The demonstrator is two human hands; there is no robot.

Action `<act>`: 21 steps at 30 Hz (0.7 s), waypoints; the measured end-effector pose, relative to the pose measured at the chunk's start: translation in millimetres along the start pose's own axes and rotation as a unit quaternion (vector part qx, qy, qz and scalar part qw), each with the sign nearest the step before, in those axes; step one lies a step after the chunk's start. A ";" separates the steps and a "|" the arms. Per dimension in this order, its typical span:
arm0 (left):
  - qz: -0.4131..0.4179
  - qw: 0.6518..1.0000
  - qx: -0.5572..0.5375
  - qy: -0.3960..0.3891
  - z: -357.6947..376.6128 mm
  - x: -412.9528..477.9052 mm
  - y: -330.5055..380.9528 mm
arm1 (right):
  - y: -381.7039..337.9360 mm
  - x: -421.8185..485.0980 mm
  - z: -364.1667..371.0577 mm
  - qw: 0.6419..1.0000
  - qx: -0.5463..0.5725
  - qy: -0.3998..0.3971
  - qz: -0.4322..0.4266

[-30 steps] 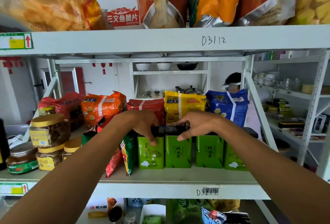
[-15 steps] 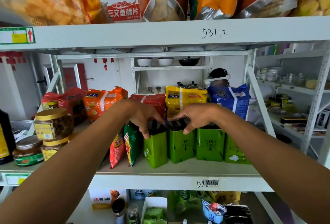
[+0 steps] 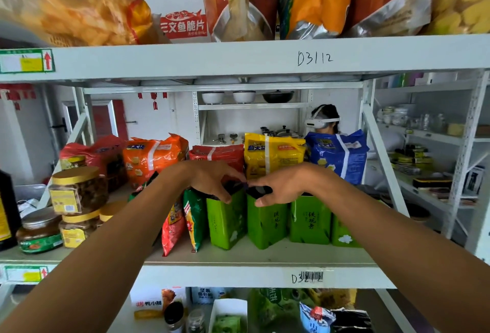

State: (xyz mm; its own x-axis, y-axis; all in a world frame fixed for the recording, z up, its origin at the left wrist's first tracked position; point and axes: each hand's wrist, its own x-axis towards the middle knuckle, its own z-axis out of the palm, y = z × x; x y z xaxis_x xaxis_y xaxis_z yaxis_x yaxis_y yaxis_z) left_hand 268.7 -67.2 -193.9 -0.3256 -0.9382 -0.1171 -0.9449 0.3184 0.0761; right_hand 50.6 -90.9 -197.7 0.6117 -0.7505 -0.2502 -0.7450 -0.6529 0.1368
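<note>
Several green tea tins with black lids stand in a row on the middle shelf (image 3: 265,255). My left hand (image 3: 214,180) grips the top of the leftmost tin (image 3: 226,222), thumb down its front, and that tin leans. My right hand (image 3: 281,184) grips the top of the second tin (image 3: 266,222), thumb on its front face; this tin is also tilted. Two more green tins (image 3: 310,222) stand upright to the right. My fingers hide most of both black lids.
Red and green snack packets (image 3: 195,218) lean left of the tins. Jars with gold lids (image 3: 78,189) stand at the far left. Large orange, red, yellow and blue bags (image 3: 273,153) line the back. A shelf above carries big snack bags. A person wearing a headset (image 3: 322,120) is behind the rack.
Both hands have turned and tipped the two left tins, which stood straight a second ago. The view has shifted slightly upward and closer.
</note>
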 end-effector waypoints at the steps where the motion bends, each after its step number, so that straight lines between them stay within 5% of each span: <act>1: -0.023 1.000 0.006 0.003 0.5 -2.2 -1.0 | 1.1 -0.5 -0.9 1.000 -0.001 -0.006 -0.013; 9: -0.049 0.997 0.042 -0.039 1.1 -7.8 -1.5 | -5.7 -0.3 -0.1 0.985 0.130 0.080 -0.080; 21: -0.025 0.997 0.045 -0.048 3.6 -3.4 -17.0 | 11.7 10.9 0.4 0.978 0.139 0.151 0.032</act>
State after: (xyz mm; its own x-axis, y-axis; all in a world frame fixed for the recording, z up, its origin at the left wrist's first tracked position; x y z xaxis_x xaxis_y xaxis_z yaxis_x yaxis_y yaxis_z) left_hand 285.8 -68.9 -198.4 -0.2752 -0.9374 -0.2136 -0.9579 0.2861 -0.0215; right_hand 48.4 -106.7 -199.2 0.5803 -0.8128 0.0503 -0.8027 -0.5813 -0.1331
